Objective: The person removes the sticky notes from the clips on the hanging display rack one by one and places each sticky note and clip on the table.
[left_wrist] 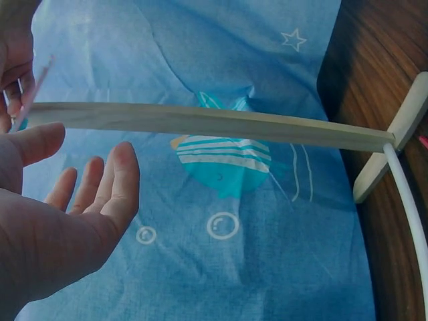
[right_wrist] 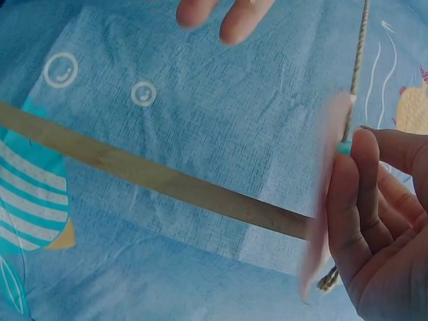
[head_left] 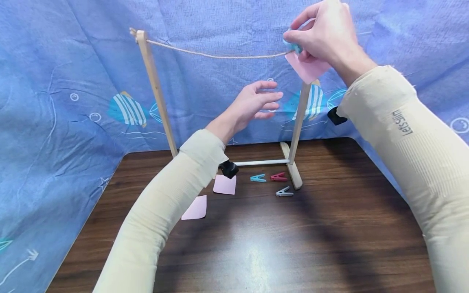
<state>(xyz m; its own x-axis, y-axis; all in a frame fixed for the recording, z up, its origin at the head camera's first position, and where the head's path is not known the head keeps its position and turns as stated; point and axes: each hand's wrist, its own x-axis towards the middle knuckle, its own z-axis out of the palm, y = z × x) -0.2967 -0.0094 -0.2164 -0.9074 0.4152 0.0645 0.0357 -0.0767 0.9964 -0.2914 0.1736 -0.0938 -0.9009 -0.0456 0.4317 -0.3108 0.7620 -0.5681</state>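
High at the right end of the rope (head_left: 220,56), my right hand (head_left: 326,34) pinches a light blue clothespin (right_wrist: 344,148), mostly hidden by the fingers. A pink paper square (head_left: 309,68) hangs at the rope just beneath those fingers; in the right wrist view the paper (right_wrist: 326,180) appears nearly edge-on beside the fingertips. Lower and to the left, my left hand (head_left: 253,101) is held in the air with its fingers spread and nothing in them. The left wrist view shows that palm (left_wrist: 73,227) facing the wooden post (left_wrist: 221,122).
On the dark wooden table (head_left: 329,228) lie a blue clothespin (head_left: 258,178), a red clothespin (head_left: 279,176) and a grey clothespin (head_left: 284,192). Two pink squares (head_left: 225,184) lie left of them, partly behind the left sleeve. A left post (head_left: 155,85) carries the rope's other end.
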